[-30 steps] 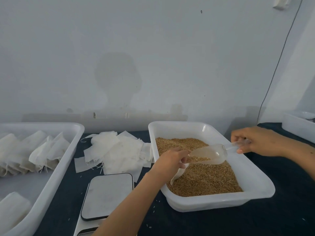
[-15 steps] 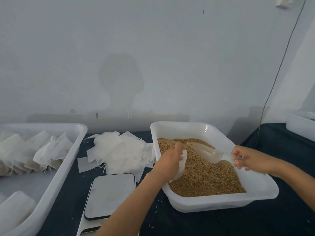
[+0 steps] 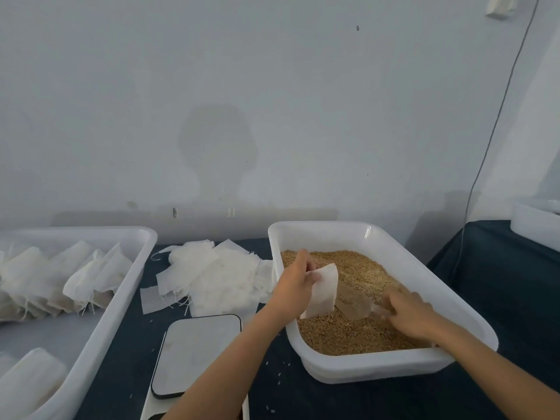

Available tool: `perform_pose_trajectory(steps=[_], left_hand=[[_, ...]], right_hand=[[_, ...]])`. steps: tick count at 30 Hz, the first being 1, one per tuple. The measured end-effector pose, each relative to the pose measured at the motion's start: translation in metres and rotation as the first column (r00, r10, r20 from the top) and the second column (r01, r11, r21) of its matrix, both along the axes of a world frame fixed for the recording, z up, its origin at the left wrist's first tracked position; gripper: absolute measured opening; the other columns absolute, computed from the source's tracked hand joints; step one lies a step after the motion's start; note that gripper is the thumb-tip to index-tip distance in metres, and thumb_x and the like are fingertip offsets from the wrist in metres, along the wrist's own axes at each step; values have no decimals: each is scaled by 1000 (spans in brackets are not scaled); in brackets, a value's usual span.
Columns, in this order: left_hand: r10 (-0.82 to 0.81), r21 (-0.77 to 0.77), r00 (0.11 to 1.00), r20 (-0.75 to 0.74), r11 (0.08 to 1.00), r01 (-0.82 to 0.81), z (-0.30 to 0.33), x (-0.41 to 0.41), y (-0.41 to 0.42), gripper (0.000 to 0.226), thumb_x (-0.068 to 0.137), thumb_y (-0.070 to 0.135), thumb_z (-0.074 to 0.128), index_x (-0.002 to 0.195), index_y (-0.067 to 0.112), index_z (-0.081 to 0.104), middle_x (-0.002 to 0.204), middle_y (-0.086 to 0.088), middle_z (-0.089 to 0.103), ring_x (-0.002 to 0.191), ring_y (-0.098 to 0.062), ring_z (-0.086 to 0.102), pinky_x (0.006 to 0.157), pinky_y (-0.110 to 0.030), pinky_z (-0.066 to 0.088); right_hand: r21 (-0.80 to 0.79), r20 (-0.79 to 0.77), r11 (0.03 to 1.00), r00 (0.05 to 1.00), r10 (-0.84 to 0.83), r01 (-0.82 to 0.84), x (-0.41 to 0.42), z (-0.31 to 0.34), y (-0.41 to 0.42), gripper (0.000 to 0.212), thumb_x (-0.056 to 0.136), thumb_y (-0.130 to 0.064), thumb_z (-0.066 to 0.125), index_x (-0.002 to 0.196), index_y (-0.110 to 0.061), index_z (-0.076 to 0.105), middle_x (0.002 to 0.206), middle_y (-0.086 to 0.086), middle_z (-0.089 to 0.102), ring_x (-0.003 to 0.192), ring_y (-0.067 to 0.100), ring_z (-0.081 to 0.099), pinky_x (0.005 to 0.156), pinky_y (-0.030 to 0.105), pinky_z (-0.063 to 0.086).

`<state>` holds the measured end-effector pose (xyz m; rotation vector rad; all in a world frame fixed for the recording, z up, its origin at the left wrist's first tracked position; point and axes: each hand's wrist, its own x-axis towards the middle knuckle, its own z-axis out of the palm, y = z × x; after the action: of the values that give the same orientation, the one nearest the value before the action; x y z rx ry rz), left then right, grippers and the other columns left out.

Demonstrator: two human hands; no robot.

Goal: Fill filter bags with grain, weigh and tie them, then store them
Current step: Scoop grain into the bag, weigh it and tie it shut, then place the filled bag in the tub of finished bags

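Note:
A white tub [image 3: 424, 268] on the right holds brown grain [image 3: 357, 268]. My left hand [image 3: 295, 277] pinches a white filter bag [image 3: 324, 291] by its top edge over the grain. My right hand [image 3: 409, 310] grips the handle of a clear plastic scoop [image 3: 353, 303], whose bowl lies low in the grain just right of the bag. A pile of empty filter bags [image 3: 212, 274] lies on the dark table between the two tubs. A flat scale [image 3: 194, 353] sits in front of the pile.
A large white tub [image 3: 127, 286] at the left holds several filled bags [image 3: 60, 277]. Another white container [image 3: 536, 225] stands at the far right edge. A thin cable [image 3: 485, 153] hangs down the wall. Loose grains dot the dark tablecloth [image 3: 500, 283].
My right hand has come down and toward me, lowering the scoop from above the grain into it. My left hand has lifted the bag a little and turned it toward the scoop.

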<state>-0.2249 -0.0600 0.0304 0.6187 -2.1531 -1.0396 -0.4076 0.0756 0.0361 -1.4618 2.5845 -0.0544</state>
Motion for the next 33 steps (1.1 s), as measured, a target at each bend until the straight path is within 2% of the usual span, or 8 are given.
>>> perform_pose_trajectory(steps=[2,4,8,13,19,23,27,33], left_hand=[[-16,85,995,-94,996,24,5,3,0,27,96,6,45,78,23,34,79,8,45,71,-3,42,65,-12,38],[-1,161,986,-168,987,28,9,6,-1,24,96,6,47,79,21,38,82,6,48,76,-5,46,67,-13,41],[23,273,953,-302,960,63,14,13,2,16,95,5,51,83,13,43,82,1,51,75,-9,48,68,-19,43],[37,320,913,-406,942,104,23,30,4,13,93,0,51,84,9,46,79,3,55,68,-4,50,60,-13,41],[113,365,912,-395,930,43,17,76,-4,26,91,16,60,111,16,44,108,3,56,91,-11,61,71,-20,53],[200,233,912,-358,965,-120,4,110,-5,13,90,21,62,102,20,62,89,6,67,80,-8,62,67,-17,50],[363,167,894,-264,930,-328,-15,148,-13,8,90,26,60,90,20,64,74,12,62,68,-4,56,57,-10,41],[485,16,874,14,874,-485,-42,183,-22,12,87,26,64,79,17,61,67,4,59,62,-11,54,56,-22,40]], right_hand=[[-146,73,987,994,77,-65,7,5,-4,34,93,-32,54,124,-23,42,126,-7,43,119,13,43,100,29,37],[-353,335,934,927,170,-44,23,16,-11,44,91,-27,59,131,-23,42,128,-13,46,118,7,46,97,22,39],[-473,703,873,647,295,116,55,31,-29,37,85,-22,64,121,-21,56,114,-8,64,104,8,61,82,23,51],[-501,805,822,494,328,271,85,32,-50,33,74,-25,71,104,-11,67,97,2,73,87,15,68,66,25,55],[-608,771,686,505,388,401,125,34,-73,19,79,-14,72,97,-12,69,93,5,73,88,21,68,73,33,57],[-661,678,710,600,424,244,162,32,-89,21,81,-19,72,97,-7,70,98,6,71,93,21,65,81,37,54],[-700,527,712,715,459,60,197,18,-100,8,83,-22,70,84,-14,72,83,-3,71,77,9,65,65,14,50],[-669,487,743,750,448,-10,224,-20,-111,18,82,-14,71,89,2,69,88,14,71,84,25,67,78,41,54]])
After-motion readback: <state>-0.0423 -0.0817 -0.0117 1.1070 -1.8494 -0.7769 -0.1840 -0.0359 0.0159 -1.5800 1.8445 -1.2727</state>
